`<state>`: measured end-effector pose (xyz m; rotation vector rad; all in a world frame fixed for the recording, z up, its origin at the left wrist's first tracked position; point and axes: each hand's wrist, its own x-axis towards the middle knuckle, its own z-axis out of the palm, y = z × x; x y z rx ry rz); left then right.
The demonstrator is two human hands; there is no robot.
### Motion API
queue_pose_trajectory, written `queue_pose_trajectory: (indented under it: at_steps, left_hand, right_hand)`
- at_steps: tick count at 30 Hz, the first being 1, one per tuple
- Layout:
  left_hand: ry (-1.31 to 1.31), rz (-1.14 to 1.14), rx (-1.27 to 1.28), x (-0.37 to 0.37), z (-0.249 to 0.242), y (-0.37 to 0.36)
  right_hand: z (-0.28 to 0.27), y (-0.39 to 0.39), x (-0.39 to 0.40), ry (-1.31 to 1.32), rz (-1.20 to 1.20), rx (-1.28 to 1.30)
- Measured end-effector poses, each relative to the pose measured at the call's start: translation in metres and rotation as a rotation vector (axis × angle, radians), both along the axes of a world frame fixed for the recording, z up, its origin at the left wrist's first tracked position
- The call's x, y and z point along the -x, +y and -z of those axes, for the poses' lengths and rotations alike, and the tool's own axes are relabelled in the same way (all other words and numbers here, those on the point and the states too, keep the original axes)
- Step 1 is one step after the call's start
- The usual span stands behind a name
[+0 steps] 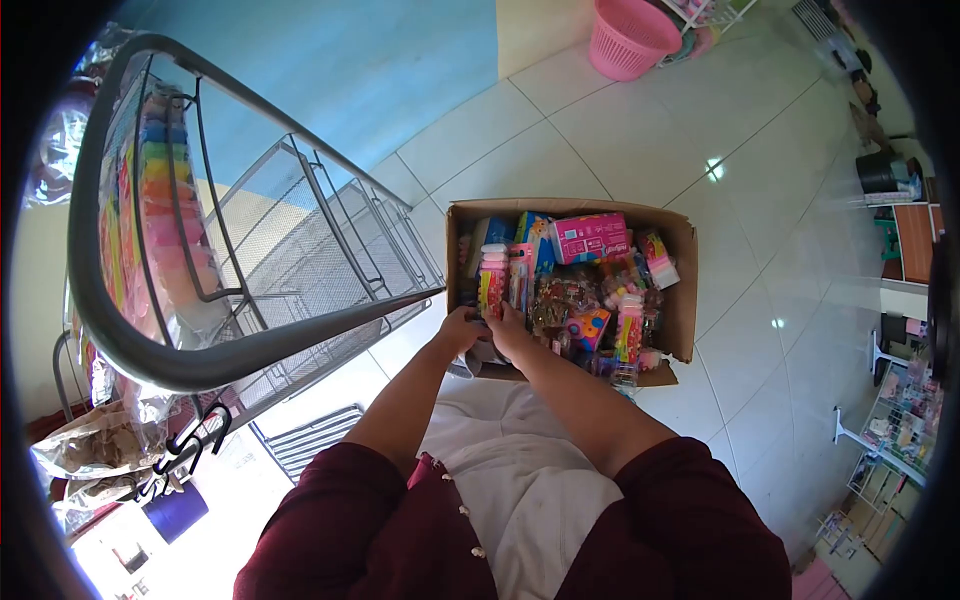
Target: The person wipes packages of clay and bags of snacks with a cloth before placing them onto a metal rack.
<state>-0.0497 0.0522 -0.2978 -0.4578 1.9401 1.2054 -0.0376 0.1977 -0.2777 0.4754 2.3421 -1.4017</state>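
A cardboard box (683,300) packed with small goods is in front of me. My left hand (462,330) and my right hand (508,332) are close together at its near left corner, fingers bent inward and closed. What they grip is mostly hidden; a greyish piece shows just below them. Right above my fingertips stands a red-and-yellow packet (491,290) with pale pink tops. Beside it is a pink packet (521,270). Farther in lie a bright pink package (589,238), a clear bag of small brownish pieces (565,300) and an orange dotted item (588,327).
A grey metal rack with mesh baskets (290,205) stands close on the left, holding multicoloured packs (165,190). Black hooks (205,430) stick out near its front. A pink basket (630,42) is at the back on the tiled floor (740,200). Stocked shelves (900,410) line the right.
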Motion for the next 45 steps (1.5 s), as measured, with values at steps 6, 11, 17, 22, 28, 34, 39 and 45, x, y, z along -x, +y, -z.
queue_pose_trajectory:
  at_steps: [6,11,17,22,28,34,39,45]
  left_hand:
    - [-0.079,-0.320,-0.417,-0.022,-0.043,0.003]
    - [0.030,-0.223,-0.555,-0.030,-0.138,0.036]
    - [0.196,0.125,-0.565,0.000,-0.284,0.036]
    - [0.251,-0.033,-0.638,0.017,-0.391,0.019]
    - [1.266,-0.018,-0.527,0.017,-0.471,0.030]
    - [1.765,0.741,0.337,-0.009,-0.471,0.040]
    - [1.788,0.605,0.404,0.006,-0.493,0.009]
    - [1.797,0.750,0.343,-0.016,-0.491,-0.006]
  right_hand:
    - [0.023,0.031,-0.007,0.139,0.052,0.235]
    - [-0.088,0.074,0.023,-0.126,0.109,0.549]
    - [-0.241,0.117,0.038,-0.143,0.135,0.753]
    - [-0.323,0.135,0.028,0.046,0.031,1.075]
    - [-0.383,0.105,0.009,0.022,-0.138,0.984]
    - [-0.393,0.099,0.002,0.219,-0.297,0.946]
    - [-0.424,0.097,-0.015,0.031,-0.266,0.925]
    - [-0.422,0.105,-0.018,-0.123,-0.417,0.865]
